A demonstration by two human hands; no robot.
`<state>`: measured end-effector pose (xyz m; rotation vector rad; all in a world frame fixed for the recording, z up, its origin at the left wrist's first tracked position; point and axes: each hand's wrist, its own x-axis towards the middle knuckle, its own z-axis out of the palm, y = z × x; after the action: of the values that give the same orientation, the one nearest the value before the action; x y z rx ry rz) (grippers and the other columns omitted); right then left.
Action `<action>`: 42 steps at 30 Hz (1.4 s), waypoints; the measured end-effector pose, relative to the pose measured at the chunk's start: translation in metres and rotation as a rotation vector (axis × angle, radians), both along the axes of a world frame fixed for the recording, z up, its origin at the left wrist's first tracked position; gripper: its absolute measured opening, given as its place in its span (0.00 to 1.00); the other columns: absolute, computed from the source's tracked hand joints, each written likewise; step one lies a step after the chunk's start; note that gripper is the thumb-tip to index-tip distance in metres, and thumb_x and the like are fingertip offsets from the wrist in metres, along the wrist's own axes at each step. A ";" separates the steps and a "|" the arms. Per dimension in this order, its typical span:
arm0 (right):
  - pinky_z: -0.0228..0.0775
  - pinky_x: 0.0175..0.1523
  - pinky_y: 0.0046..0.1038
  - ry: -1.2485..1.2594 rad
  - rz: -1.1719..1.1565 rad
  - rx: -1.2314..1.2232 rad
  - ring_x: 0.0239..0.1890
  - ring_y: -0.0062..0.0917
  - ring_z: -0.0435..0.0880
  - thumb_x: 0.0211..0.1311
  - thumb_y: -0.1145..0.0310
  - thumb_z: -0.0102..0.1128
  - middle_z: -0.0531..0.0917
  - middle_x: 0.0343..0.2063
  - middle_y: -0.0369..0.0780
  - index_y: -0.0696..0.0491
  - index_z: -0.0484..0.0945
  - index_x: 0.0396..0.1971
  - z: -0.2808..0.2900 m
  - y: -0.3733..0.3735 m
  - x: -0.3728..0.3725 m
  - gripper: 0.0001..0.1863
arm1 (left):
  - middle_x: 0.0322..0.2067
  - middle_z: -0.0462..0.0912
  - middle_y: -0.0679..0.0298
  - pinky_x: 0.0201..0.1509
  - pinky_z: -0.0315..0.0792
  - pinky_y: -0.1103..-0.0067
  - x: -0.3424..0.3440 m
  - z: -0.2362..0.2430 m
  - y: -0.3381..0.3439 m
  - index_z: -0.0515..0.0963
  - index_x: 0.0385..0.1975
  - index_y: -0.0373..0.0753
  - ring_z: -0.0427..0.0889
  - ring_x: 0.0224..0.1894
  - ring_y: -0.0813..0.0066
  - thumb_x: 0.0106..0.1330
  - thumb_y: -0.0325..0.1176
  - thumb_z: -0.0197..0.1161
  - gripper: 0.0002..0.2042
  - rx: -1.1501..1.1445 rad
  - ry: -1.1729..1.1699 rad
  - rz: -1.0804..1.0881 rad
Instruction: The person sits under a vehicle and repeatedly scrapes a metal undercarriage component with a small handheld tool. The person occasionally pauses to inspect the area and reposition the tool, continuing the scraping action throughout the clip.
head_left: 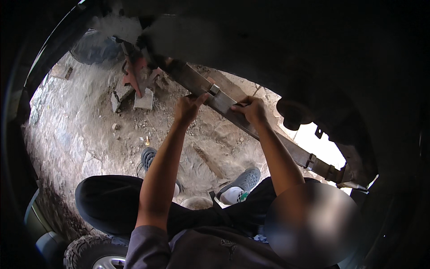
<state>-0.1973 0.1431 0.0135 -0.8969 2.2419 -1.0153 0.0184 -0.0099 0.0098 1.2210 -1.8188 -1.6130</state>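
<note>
A long metal bar, like a leaf spring, runs diagonally under a dark vehicle body, banded by a metal clamp near its middle and another clamp toward the right end. My left hand grips the bar's near edge just left of the middle clamp, thumb pressed against it. My right hand holds the bar a little right of that clamp, fingers curled on it. What the fingertips touch behind the bar is hidden.
Dark vehicle underside arches overhead. A red metal stand with a pale block beside it is at the upper left on rough, dusty ground. My legs and shoes are below; a tire sits at lower left.
</note>
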 end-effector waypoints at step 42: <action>0.78 0.46 0.32 -0.054 0.052 0.175 0.35 0.25 0.88 0.41 0.46 0.91 0.91 0.31 0.38 0.54 0.90 0.35 -0.014 -0.008 -0.043 0.29 | 0.43 0.93 0.53 0.53 0.78 0.72 -0.001 -0.025 0.002 0.89 0.49 0.32 0.89 0.46 0.70 0.69 0.52 0.72 0.25 0.086 0.121 0.024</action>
<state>-0.2398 0.1348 -0.0001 -0.8371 2.2107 -0.7961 0.0172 -0.0076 -0.0150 1.1500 -1.6713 -1.7285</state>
